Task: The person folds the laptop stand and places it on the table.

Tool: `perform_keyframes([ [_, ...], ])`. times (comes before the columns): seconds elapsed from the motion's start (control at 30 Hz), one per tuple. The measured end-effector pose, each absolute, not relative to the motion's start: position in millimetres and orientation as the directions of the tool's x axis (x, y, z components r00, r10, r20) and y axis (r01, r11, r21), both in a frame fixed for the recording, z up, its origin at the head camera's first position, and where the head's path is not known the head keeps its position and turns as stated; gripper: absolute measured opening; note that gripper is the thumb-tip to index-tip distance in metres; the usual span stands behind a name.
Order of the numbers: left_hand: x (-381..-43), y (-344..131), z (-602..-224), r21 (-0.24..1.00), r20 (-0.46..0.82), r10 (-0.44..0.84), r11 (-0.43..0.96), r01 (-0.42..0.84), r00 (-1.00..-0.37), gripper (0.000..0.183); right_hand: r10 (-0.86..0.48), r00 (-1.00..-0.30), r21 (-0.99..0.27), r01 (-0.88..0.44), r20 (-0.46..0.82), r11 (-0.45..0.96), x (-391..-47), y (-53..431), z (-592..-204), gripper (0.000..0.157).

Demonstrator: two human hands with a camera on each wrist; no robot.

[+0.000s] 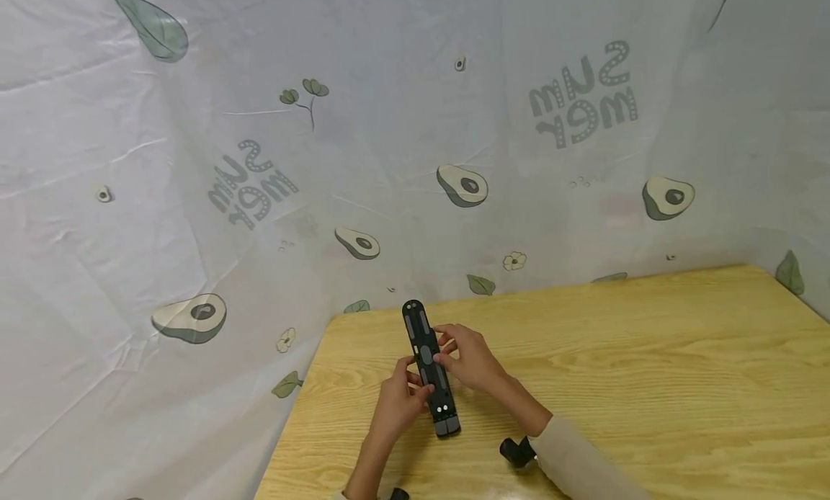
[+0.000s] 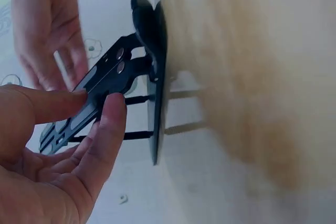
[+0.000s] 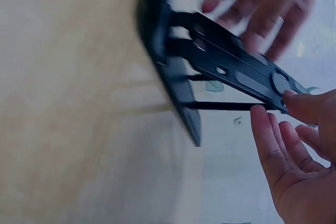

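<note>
A black folding laptop stand point(image 1: 426, 354) with grey pads is raised partway on its thin struts, its flat base standing on the table. In the left wrist view the slanted upper plate point(image 2: 107, 80) sits apart from the base point(image 2: 157, 87). My left hand point(image 1: 397, 403) pinches the left edge of the upper plate between thumb and fingers, near the lower end. Around the middle of its right edge, my right hand point(image 1: 476, 359) grips it, thumb on top and fingers beneath, as the right wrist view shows by the struts point(image 3: 226, 106).
The stand rests on a light wooden table point(image 1: 616, 356). Behind and left hangs a pale sheet point(image 1: 389, 140) printed with avocados and leaves. A black device point(image 1: 517, 452) lies by the right sleeve point(image 1: 577, 457); another dark piece point(image 1: 399, 494) shows near the left wrist.
</note>
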State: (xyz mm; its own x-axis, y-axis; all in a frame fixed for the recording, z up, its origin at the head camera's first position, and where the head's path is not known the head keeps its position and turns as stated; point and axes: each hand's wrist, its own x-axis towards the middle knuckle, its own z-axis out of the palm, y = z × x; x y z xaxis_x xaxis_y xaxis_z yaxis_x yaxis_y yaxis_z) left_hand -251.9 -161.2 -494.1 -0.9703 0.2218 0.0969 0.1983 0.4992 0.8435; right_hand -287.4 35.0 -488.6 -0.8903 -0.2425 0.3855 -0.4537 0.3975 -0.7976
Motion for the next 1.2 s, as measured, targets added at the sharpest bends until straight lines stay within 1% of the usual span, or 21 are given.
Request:
perform_keyframes([
  [0.07, -248, -161, -498, 0.847, 0.081, 0.218, 0.499, 0.182, -0.973, 0.064, -0.245, -0.880, -0.792, -0.473, 0.406, 0.385, -294, 38, -482, 0.050],
  [0.2, -241, -160, -506, 0.861, 0.041, 0.215, 0.488, 0.144, -0.976, 0.055, -0.257, -0.882, -0.804, -0.468, 0.396, 0.366, -308, 42, -471, 0.052],
  [0.33, -235, -158, -510, 0.868, 0.040, 0.210, 0.478, 0.139, -0.977, 0.046, -0.287, -0.875, -0.822, -0.471, 0.390, 0.320, -320, 44, -466, 0.052],
  [0.47, -231, -156, -513, 0.894, 0.025, 0.194, 0.434, 0.109, -0.981, 0.040, -0.307, -0.876, -0.837, -0.460, 0.372, 0.297, -331, 42, -465, 0.050],
  [0.63, -228, -153, -513, 0.931, 0.013, 0.174, 0.357, 0.075, -0.985, 0.040, -0.332, -0.891, -0.881, -0.401, 0.311, 0.251, -343, 38, -460, 0.049],
  [1.0, -232, -151, -507, 0.940, -0.010, 0.132, 0.339, 0.035, -0.991, 0.045, -0.436, -0.867, -0.933, -0.331, 0.240, 0.144, -361, 38, -450, 0.042],
  [1.2, -236, -157, -503, 0.960, -0.049, 0.126, 0.279, -0.012, -0.991, 0.046, -0.477, -0.861, -0.960, -0.258, 0.178, 0.107, -368, 37, -442, 0.043],
])
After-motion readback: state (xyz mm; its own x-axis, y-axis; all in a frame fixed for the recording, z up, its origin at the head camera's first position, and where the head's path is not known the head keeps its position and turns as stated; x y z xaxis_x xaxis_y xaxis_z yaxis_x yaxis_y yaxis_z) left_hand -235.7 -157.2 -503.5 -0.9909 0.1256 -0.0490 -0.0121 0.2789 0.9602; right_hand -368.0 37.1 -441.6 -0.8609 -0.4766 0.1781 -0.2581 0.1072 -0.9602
